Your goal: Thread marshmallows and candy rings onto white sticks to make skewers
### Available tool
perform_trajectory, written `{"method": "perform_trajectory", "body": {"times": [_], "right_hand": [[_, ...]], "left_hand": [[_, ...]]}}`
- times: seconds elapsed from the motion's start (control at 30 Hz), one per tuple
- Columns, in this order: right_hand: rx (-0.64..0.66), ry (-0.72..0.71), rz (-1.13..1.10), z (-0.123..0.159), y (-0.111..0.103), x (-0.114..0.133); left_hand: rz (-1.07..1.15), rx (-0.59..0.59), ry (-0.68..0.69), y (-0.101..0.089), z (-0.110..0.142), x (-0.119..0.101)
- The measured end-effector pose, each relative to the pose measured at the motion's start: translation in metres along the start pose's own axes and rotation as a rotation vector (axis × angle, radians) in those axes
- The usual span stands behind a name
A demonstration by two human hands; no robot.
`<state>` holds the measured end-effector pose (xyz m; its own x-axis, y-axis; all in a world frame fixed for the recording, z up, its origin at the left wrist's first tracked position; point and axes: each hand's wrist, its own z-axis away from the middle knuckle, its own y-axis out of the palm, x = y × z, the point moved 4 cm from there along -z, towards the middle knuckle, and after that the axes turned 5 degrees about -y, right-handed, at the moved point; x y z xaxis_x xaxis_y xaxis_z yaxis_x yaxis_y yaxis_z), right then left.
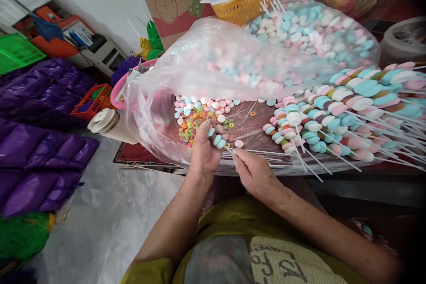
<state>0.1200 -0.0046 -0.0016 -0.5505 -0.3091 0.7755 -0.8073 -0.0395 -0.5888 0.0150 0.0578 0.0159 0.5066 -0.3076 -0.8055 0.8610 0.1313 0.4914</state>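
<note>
My left hand [205, 148] is closed around a short candy skewer [218, 141] threaded with pale blue discs; its fingers partly hide the far end. With thumb and finger, my right hand [254, 171] pinches the white stick near its lower end. Just beyond my left hand lies a heap of small coloured rings [195, 122], orange, yellow and green. Loose pink, white and blue candy discs [213, 104] lie behind them. One pink disc [238, 143] sits apart, close to my right hand. Several bare white sticks [269, 156] lie along the table's near edge.
Finished-looking candy skewers [336, 115] are piled at right, sticks jutting over the edge. A large clear bag [186, 57] of discs fills the back. Behind it stand a yellow basket [249, 2] of white sticks and a cardboard box [176, 17]. Purple packages [40, 164] are stacked left.
</note>
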Motion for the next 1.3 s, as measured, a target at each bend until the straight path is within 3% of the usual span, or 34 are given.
{"method": "perform_trajectory", "body": {"times": [0.23,0.4,0.57,0.63,0.73,0.8,0.83,0.9,1.0,1.07,1.13,1.3], "right_hand": [[0.21,0.16,0.196,-0.004,0.017,-0.002],[0.182,0.194,0.137,-0.014,0.01,-0.007],[-0.084,0.194,0.049,-0.017,-0.038,-0.037],[-0.149,0.213,0.02,-0.013,-0.06,-0.055],[-0.21,0.279,-0.12,-0.003,-0.083,-0.078],[-0.255,0.325,-0.19,0.005,-0.093,-0.083],[-0.256,0.319,-0.181,0.008,-0.095,-0.081],[-0.178,0.235,-0.078,0.01,-0.092,-0.069],[-0.033,0.085,0.128,0.008,-0.073,-0.044],[-0.008,0.029,0.221,0.007,-0.062,-0.032],[-0.005,-0.013,0.271,0.005,-0.054,-0.025],[-0.027,-0.082,0.306,0.006,-0.05,-0.018]], "left_hand": [[0.045,-0.118,0.066,0.0,0.003,0.032],[-0.152,-0.158,0.137,0.001,0.003,0.036],[-0.755,0.097,0.296,0.015,-0.022,-0.004],[-1.162,0.06,0.431,0.018,-0.039,-0.014],[-1.743,0.099,0.491,0.021,-0.062,-0.001],[-1.865,0.113,0.504,0.02,-0.068,0.008],[-1.816,0.104,0.51,0.018,-0.067,0.01],[-1.511,0.091,0.469,0.012,-0.061,0.005],[-0.784,0.146,0.195,-0.003,-0.046,-0.003],[-0.389,0.2,-0.01,-0.008,-0.036,-0.004],[-0.199,0.209,-0.113,-0.012,-0.027,-0.004],[-0.044,0.143,-0.158,-0.019,-0.022,-0.004]]}}
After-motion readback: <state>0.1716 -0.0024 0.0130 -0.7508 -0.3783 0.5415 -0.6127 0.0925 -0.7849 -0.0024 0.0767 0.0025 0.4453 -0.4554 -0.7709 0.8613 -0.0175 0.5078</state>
